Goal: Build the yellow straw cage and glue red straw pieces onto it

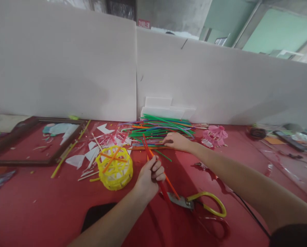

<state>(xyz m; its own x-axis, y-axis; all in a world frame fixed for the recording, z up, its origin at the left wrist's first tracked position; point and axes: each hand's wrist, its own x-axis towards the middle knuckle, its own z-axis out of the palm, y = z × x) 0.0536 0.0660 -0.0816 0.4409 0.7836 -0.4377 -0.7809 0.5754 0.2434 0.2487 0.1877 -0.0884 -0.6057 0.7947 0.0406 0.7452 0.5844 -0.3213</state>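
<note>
Frame, brown, far left on red tabletop, pale crumpled cloth lying inside it. Yellow strip slants along its right side. Next, white scraps, loose, then yellow woven basket, small and round, with crossed orange pieces on it. Dark flat object below, partly hidden by left forearm. Left hand right of basket, fingers curled tight round red and orange strips; they stick out above and below the fist, lower ends over scissor blades in this view. Pile of coloured strips, mostly green, beyond the fist, near the white board. Right hand at the pile's near edge, fingers bent; can't tell if they pinch a strip. Scissors lie nearer the person, one handle yellow, one red. Pink ruffled piece right of pile. Far right: dark round item, then black bar.
</note>
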